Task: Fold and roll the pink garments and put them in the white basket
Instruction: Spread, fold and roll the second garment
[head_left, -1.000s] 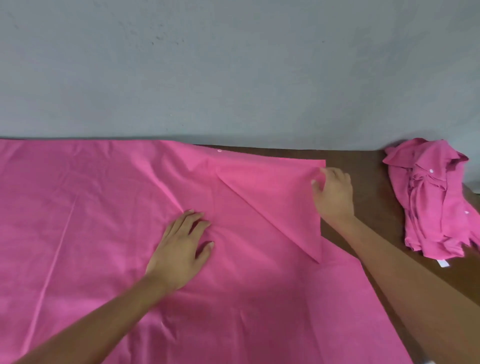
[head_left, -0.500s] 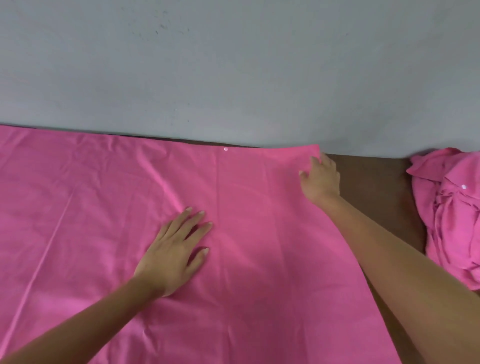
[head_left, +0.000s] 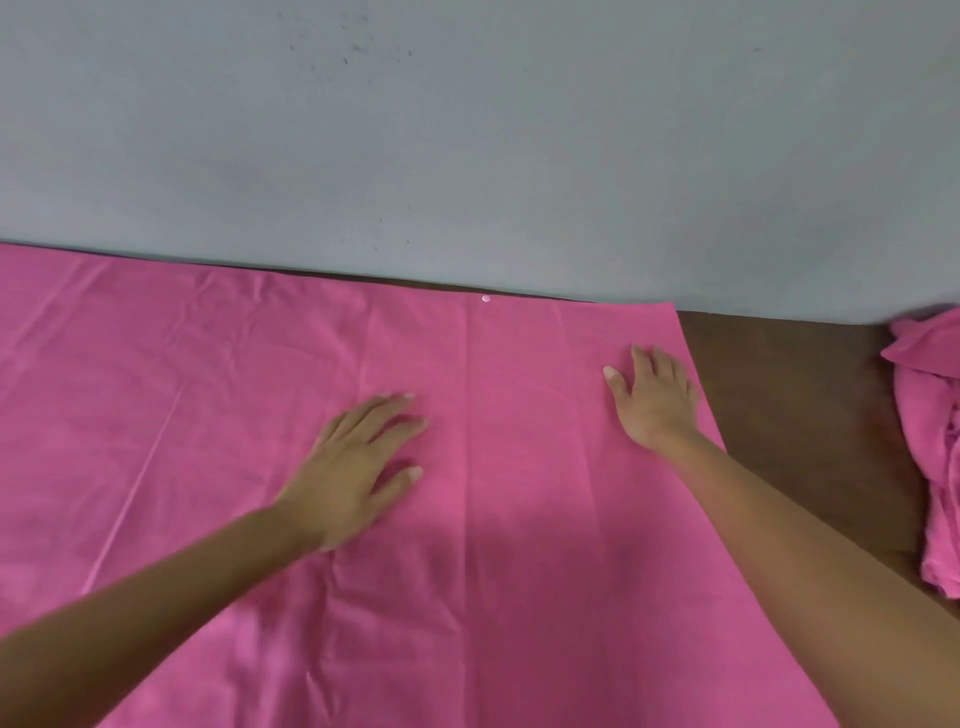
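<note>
Both hands are down flat on the pink garment (head_left: 208, 441), which lies spread wide across the counter (head_left: 789, 415). It reaches from the left edge of view almost to the grey wall (head_left: 467, 130) behind. The left hand (head_left: 358, 467) rests palm down near the middle of the cloth, fingers straight and fanned apart, gripping nothing. The right hand (head_left: 652, 400) lies flat too, fingers straight, just inside the cloth's right edge and near its far corner. Neither hand pinches or lifts anything; to me this looks like smoothing, pressing the fabric level.

So how far along are we? Early, I'd say. The cloth looks like one open sheet, with long creases running toward me and a small white button (head_left: 485, 299) at the far edge. I see no fold doubled over and no roll begun. I'd judge that the first fold on this piece is yet to come, then the rolling.

Over on the right, apart from the spread cloth across a strip of bare wood, sits a heap of pink garments (head_left: 930, 441). It is crumpled, partly cut off by the edge of view, and plainly not folded, so that is more work waiting.

The white basket is nowhere in view from here, so I can't tell whether anything has gone into it.
</note>
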